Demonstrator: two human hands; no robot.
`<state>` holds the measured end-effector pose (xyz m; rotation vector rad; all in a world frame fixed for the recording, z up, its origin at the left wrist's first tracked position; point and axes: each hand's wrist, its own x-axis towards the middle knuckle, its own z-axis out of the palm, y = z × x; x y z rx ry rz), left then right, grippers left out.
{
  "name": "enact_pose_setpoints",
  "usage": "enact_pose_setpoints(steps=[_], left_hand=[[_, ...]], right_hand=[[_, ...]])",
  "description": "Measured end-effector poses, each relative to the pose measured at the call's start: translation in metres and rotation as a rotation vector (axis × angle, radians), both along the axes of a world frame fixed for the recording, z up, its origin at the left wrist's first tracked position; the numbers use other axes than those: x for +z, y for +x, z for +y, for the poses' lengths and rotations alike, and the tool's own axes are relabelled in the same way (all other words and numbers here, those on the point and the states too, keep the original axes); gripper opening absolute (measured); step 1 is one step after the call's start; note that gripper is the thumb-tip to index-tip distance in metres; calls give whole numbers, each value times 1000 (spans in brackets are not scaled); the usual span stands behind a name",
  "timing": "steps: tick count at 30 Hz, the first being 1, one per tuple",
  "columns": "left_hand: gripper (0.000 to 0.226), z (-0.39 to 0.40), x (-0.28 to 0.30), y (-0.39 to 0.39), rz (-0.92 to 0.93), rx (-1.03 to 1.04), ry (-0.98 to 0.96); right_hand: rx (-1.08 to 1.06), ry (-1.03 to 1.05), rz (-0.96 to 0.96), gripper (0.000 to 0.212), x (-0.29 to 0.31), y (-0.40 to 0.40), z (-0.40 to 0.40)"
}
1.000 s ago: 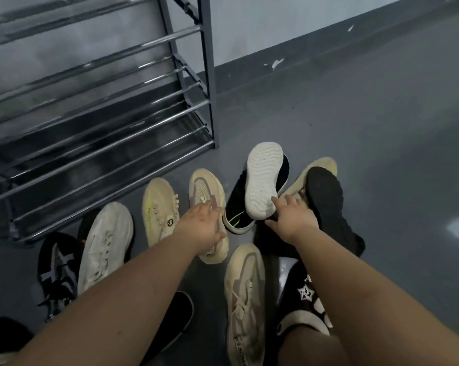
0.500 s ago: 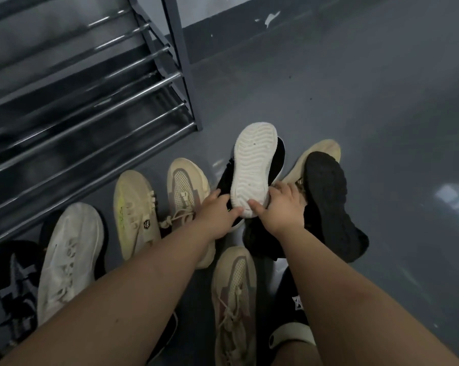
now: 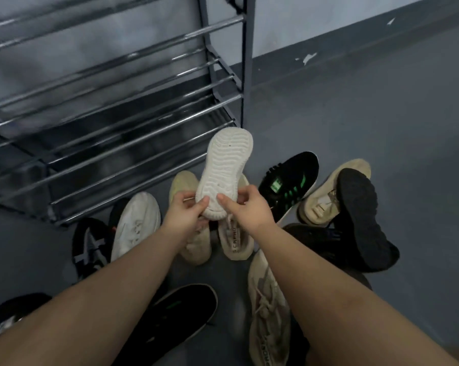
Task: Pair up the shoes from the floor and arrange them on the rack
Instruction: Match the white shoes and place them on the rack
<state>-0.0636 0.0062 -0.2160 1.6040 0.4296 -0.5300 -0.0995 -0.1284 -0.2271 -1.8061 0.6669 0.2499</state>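
White-soled shoe [image 3: 224, 175] raised sole-up over the floor pile, heel pinched between left hand [image 3: 182, 215] and right hand [image 3: 247, 207], thumbs curled onto the sole. Best turned upright, matched with white sneaker [image 3: 137, 223] below, then set on rack [image 3: 144, 101]

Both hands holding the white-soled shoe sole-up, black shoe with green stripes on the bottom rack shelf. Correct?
Not quite. The head view shows the black shoe with green stripes lying on the floor, right of the rack, not on a shelf. The rest holds: left hand and right hand grip the white-soled shoe sole-up.
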Motion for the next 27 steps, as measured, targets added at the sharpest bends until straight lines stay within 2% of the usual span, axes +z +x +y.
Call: enact_pose_setpoints(steps=[3,5,9,10,13,14,16,18,20,21,22,24,25,27], left_hand=[[31,47,12,-19,-167,-67,179],[39,73,21,-36,-276,-138,309],[47,107,36,-62,-360,-231,448],[48,112,40,-66,-376,-245,475],[50,121,54,-77,-431,-290,546],[51,122,58,-80,-458,-323,575],[60,125,62,-86,-525,-404,610],[77,126,60,-90,-558,-464,580],[92,125,59,-95,-486,-445,492],[92,124,60,-97,-400,-385,381],[84,122,64,-99,-274,-305,219],[54,118,71,-102,48,-182,-125],[46,118,72,-103,205,-151,-242],[56,121,62,-102,362,-111,-368]], right_hand=[[-38,164,78,44,6,-6,45],[-30,266,140,47,9,-14,74],[31,450,278,83,27,-27,122],[36,473,306,86,32,-27,129],[33,507,309,52,47,-31,138],[32,531,306,46,52,-34,137],[42,573,275,46,55,-44,134],[-2,607,244,57,55,-56,129],[-28,659,249,56,55,-66,121],[-22,682,262,52,56,-70,117],[-18,701,272,48,57,-74,113],[-15,743,298,40,58,-81,109],[-9,781,314,39,59,-84,109],[15,841,332,39,62,-90,113]])
